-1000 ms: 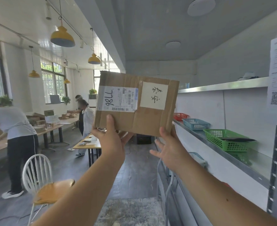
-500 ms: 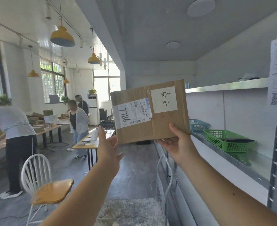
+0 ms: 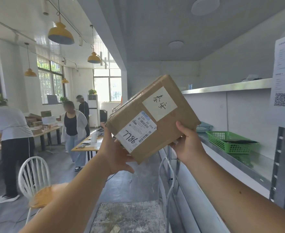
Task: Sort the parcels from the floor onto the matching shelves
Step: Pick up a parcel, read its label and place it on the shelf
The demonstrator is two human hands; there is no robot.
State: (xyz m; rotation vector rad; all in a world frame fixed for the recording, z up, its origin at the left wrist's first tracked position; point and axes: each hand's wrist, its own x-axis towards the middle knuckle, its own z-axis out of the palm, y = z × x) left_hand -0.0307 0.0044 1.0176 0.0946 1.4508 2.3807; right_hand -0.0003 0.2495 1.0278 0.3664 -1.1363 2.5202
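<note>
I hold a brown cardboard parcel (image 3: 170,121) up in front of me, tilted, its labelled face towards me. It carries a white shipping label with "7786" handwritten on it and a pale note with handwritten characters. My left hand (image 3: 115,153) supports its lower left corner from below. My right hand (image 3: 187,145) grips its lower right edge, thumb on the front face. The metal shelf (image 3: 249,167) runs along the wall to the right of the parcel, with a higher shelf (image 3: 227,86) above it.
A green basket (image 3: 229,142) with a dark flat item and a blue basket (image 3: 204,127) stand on the shelf. A white chair (image 3: 36,180) is at lower left, a metal trolley (image 3: 130,216) below my arms. Three people (image 3: 73,130) stand near tables (image 3: 88,145).
The parcel has been lowered and rotated, so its label number now reads upright. It has also shifted right towards the shelf. Both hands have moved with it.
</note>
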